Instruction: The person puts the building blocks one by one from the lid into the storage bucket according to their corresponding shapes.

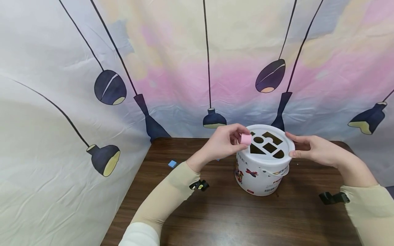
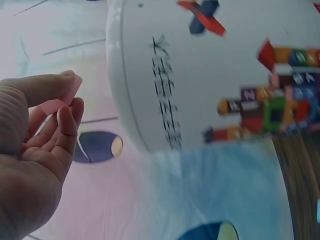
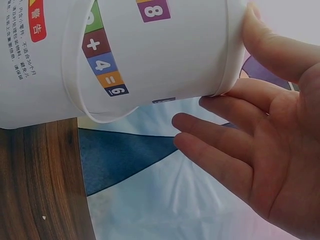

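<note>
My left hand (image 1: 226,141) pinches a small pink block (image 1: 246,139) between thumb and fingers, held over the left rim of a white bucket. The block has a rounded side, and my fingers partly cover it in the left wrist view. The bucket (image 1: 257,174) stands upright, with printed block pictures on its wall. Several shaped holes are cut in its white lid (image 1: 265,128), among them round, square and half-round ones. At the lid's right edge, my right hand (image 1: 317,150) holds the rim between thumb and forefinger, its other fingers (image 3: 215,160) spread away from the wall.
A blue block (image 1: 172,164) lies on the dark wooden table (image 1: 221,218) left of the bucket. The bucket's white handle (image 1: 278,174) hangs down at the front. Behind the table's back edge hangs a cloth (image 1: 181,68) printed with lamps.
</note>
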The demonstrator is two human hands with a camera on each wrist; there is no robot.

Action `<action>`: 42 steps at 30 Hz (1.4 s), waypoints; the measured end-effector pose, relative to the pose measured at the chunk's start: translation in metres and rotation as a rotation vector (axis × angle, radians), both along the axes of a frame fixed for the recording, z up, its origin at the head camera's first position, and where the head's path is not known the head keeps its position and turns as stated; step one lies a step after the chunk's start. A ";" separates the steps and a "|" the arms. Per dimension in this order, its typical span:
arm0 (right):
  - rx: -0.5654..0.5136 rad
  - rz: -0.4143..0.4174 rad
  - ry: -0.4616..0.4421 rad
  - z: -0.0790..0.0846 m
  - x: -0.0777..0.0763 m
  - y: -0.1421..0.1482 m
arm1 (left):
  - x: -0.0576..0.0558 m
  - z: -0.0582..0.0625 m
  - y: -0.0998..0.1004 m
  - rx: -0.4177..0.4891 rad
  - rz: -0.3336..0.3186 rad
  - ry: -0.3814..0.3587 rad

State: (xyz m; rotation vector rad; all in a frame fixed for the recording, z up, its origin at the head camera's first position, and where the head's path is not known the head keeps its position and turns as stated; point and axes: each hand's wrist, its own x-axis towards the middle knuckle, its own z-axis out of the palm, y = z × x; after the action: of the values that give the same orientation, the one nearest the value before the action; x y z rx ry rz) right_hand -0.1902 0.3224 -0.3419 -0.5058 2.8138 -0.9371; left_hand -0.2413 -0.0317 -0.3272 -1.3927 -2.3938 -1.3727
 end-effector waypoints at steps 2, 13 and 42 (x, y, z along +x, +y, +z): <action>0.002 -0.002 0.000 0.000 0.000 0.000 | 0.003 0.003 0.008 -0.004 -0.008 -0.006; 0.011 0.000 0.000 0.001 -0.002 0.000 | 0.014 0.009 0.052 -0.177 -0.025 0.124; -0.010 0.012 -0.010 -0.001 0.001 0.002 | 0.015 0.004 0.098 -0.390 0.003 0.185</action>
State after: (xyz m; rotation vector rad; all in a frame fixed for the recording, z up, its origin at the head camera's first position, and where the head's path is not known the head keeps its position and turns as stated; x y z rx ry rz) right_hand -0.1893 0.3245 -0.3432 -0.5171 2.7958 -0.9499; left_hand -0.2264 0.0660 -0.3231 -1.5131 -2.6256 -0.7572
